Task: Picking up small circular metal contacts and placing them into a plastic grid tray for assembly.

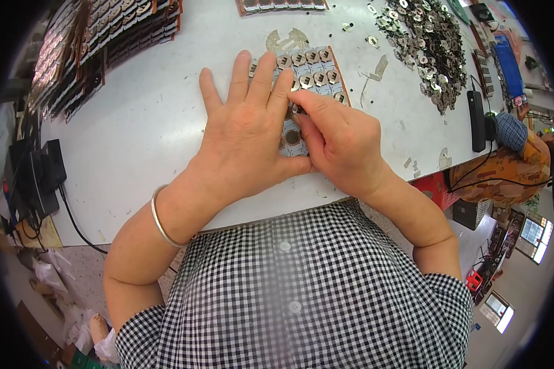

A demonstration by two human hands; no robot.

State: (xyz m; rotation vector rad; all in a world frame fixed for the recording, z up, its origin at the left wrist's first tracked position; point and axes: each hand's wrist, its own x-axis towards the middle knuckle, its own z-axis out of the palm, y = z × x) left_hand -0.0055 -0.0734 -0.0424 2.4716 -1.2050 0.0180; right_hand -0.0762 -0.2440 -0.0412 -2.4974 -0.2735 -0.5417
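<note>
A panel of small circuit boards point(340, 72) lies on the table before me, with rows of silver metal clips point(299, 59) along its far side. My left hand point(243, 135) is spread flat over the panel's left part, fingers apart, covering much of it. Close beside its forefinger, my right hand point(345, 138) pinches thumb and forefinger together over the panel. What sits between those fingertips is mostly hidden and too small to name. Just below the pinch, a board with a dark round spot point(293, 136) shows between my hands.
A heap of loose metal pieces point(434, 49) spreads at the far right. Tall stacks of similar panels point(104, 37) stand at the far left, and another panel point(283, 6) lies at the far edge. A black power strip point(476, 120) is at right, near another person's sleeve point(512, 132).
</note>
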